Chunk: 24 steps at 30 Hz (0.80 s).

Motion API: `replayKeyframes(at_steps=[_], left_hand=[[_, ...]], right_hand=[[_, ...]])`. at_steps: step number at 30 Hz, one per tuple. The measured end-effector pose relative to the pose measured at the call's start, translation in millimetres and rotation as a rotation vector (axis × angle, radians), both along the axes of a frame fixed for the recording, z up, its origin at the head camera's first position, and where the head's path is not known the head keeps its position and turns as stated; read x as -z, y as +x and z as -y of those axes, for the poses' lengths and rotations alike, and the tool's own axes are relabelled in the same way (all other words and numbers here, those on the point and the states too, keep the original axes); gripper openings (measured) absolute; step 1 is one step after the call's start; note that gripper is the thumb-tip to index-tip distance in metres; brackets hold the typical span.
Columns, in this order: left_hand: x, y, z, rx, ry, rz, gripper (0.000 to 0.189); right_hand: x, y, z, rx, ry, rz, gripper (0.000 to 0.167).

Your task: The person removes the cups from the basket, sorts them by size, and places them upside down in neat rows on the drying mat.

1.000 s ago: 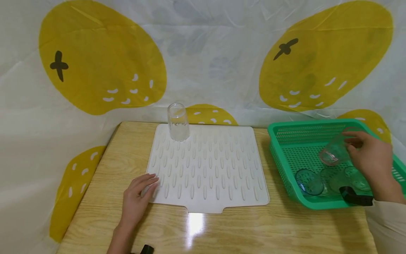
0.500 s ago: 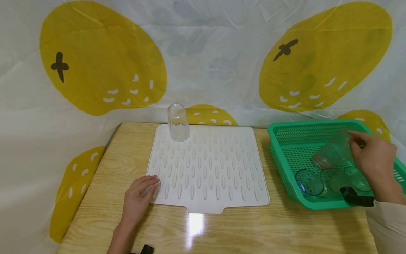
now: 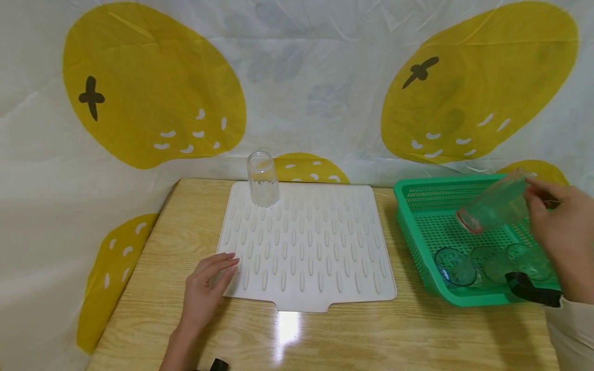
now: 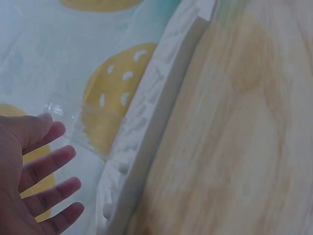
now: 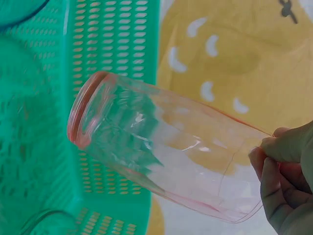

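My right hand (image 3: pixel 563 226) pinches the rim of a pinkish drinking glass (image 3: pixel 496 205), tilted over the green basket (image 3: pixel 408 226). In the right wrist view the glass (image 5: pixel 161 147) lies slantwise, its thick pink base away from the fingers. Lower in the basket lie several more glasses, among them a blue one (image 3: pixel 456 267). A clear glass (image 3: pixel 263 180) stands at the back left of the white draining mat (image 3: pixel 306 242). Beside the mat's front left edge is my left hand (image 3: pixel 206 288), its fingers loosely extended and holding nothing, as the left wrist view (image 4: pixel 44 171) confirms.
The mat and basket sit side by side on a wood-grain table (image 3: pixel 371 340). Behind them hangs a white cloth (image 3: pixel 315 77) with large yellow prints. The basket's raised walls surround the glasses.
My right hand has lifted the pinkish glass higher, tilting it further toward lying flat, and has shifted slightly right. My left hand has stayed almost in place.
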<state>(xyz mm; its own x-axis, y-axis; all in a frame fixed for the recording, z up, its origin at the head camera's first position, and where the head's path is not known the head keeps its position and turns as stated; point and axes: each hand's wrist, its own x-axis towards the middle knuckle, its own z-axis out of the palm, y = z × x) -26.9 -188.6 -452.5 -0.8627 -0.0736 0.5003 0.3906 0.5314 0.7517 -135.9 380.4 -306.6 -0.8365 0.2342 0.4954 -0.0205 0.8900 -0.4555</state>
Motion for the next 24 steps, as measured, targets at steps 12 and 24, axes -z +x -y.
replayKeyframes(at_steps=[12, 24], left_hand=[[-17.9, 1.8, -12.0, 0.047, 0.034, -0.041, 0.027], [-67.2, 4.4, -38.7, 0.135, 0.059, -0.200, 0.036]], right_hand=[[-13.7, 10.7, 21, -0.017, -0.083, -0.108, 0.033], [-33.9, 30.5, 57, -0.046, -0.160, -0.186, 0.031]])
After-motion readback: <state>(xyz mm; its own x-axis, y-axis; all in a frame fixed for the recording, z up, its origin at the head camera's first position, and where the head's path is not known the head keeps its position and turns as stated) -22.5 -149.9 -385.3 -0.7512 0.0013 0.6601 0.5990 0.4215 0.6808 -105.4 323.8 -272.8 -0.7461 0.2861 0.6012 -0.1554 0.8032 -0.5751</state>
